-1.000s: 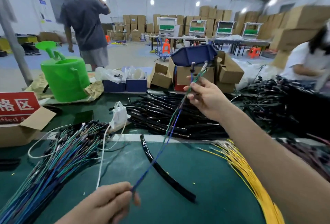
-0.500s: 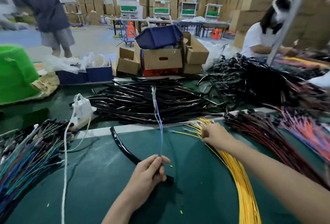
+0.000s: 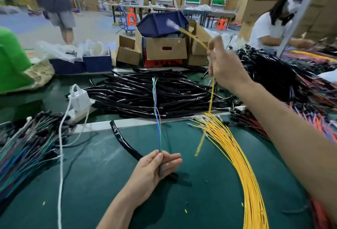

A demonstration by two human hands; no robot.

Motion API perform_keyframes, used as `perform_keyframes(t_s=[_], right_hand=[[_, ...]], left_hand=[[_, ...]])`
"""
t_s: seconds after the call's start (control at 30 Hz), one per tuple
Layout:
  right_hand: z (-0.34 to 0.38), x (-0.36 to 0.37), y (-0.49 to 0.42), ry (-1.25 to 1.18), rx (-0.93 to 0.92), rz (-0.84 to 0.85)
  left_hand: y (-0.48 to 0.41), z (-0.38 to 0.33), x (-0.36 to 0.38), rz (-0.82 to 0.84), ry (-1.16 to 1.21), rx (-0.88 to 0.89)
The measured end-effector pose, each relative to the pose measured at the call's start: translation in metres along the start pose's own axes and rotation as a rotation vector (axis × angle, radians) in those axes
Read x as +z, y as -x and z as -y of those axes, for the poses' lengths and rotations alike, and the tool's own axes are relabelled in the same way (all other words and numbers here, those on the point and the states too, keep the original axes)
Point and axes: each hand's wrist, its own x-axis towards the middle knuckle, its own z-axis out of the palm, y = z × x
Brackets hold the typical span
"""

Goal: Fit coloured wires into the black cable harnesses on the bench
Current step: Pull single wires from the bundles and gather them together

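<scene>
My left hand pinches the lower end of a thin bunch of blue and green wires that stands upright over the green mat. My right hand is raised above the bench and grips a single yellow wire; its top end sticks up blurred, its lower end hangs down by the yellow wire bundle. A curved black harness sleeve lies on the mat just left of my left hand. Behind the mat's edge sits a large pile of black harnesses.
A bundle of blue-green wires lies at the left, red and orange wires at the right. White cord crosses the mat. Cardboard boxes and blue bins stand behind. One person sits at the right, another stands far left.
My right hand has left the yellow bundle on the mat and risen with one yellow wire pulled up. My left hand still holds the blue-green wires upright.
</scene>
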Motion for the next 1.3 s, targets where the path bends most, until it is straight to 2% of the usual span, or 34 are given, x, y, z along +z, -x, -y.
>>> perform_keyframes(t_s=[0.1, 0.4, 0.63, 0.73, 0.83, 0.9, 0.93, 1.0, 1.07, 1.1, 1.17, 1.3], right_hand=[[0.027, 0.001, -0.008, -0.287, 0.002, 0.029], [0.051, 0.066, 0.01, -0.22, -0.013, 0.25], [0.058, 0.088, 0.018, -0.265, 0.031, 0.238], [0.057, 0.089, 0.019, -0.327, 0.078, 0.223], [0.052, 0.09, 0.02, -0.63, 0.228, 0.265], [0.032, 0.087, 0.023, -0.706, 0.339, 0.262], [0.015, 0.084, 0.027, -0.635, 0.37, 0.247], [-0.034, 0.075, 0.042, -0.229, 0.392, 0.259], [-0.09, 0.064, 0.067, 0.195, 0.527, 0.346], [-0.114, 0.06, 0.083, 0.301, 0.607, 0.399], [-0.143, 0.059, 0.111, 0.355, 0.682, 0.473], [-0.16, 0.068, 0.136, 0.359, 0.556, 0.37]], left_hand=[[-0.001, 0.001, 0.001, -0.022, 0.003, 0.005], [-0.002, 0.002, -0.005, 0.014, -0.038, -0.063], [-0.004, 0.003, -0.011, 0.065, -0.004, -0.076], [-0.004, 0.003, -0.013, 0.055, -0.014, -0.092], [-0.003, 0.002, -0.015, 0.046, -0.002, -0.075], [-0.002, 0.001, -0.014, 0.066, 0.021, -0.068], [-0.001, 0.001, -0.013, 0.072, 0.036, -0.065], [0.0, 0.0, -0.01, 0.064, 0.048, -0.062], [0.001, -0.001, -0.006, 0.05, 0.048, -0.059], [0.001, -0.002, -0.005, 0.046, 0.046, -0.058], [0.001, -0.002, -0.003, 0.037, 0.037, -0.061], [0.002, -0.004, -0.003, 0.041, 0.009, -0.062]])
